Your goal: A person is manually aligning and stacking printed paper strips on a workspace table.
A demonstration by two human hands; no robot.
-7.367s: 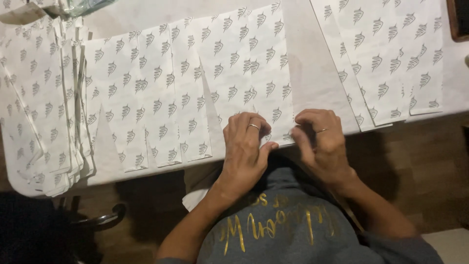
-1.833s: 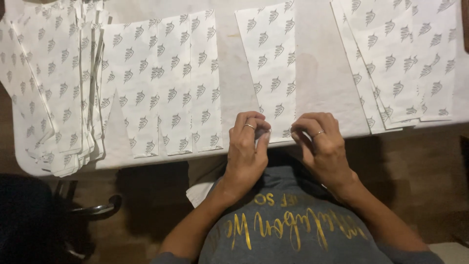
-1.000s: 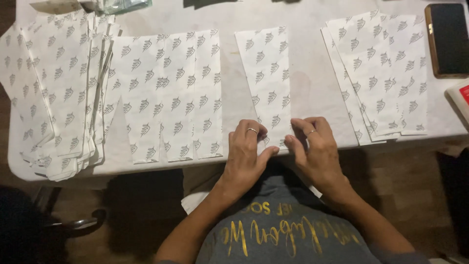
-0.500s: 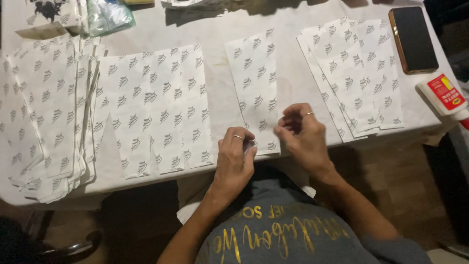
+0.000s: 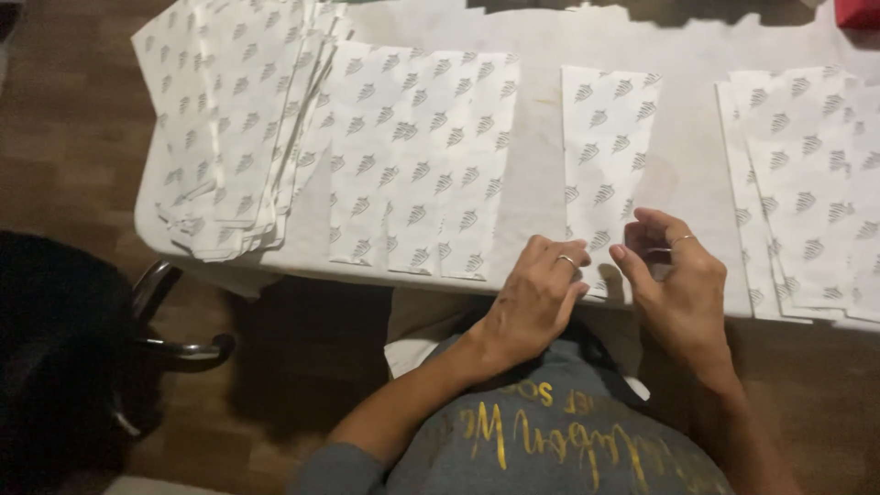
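Since half a second ago the view swings left and down: the phone and glue bottle at the right edge drop out of sight, while the chair [image 5: 137,339] comes back in at lower left and a red corner [image 5: 857,11] shows at top right. The left hand [image 5: 536,298] now lies flatter on the near end of the narrow sheet [image 5: 605,156], fingers stretched over its edge. The right hand [image 5: 674,280] has shifted to the sheet's right side, its grip looser, thumb and forefinger curled apart above the worktop [image 5: 541,174] rather than pinching the paper.
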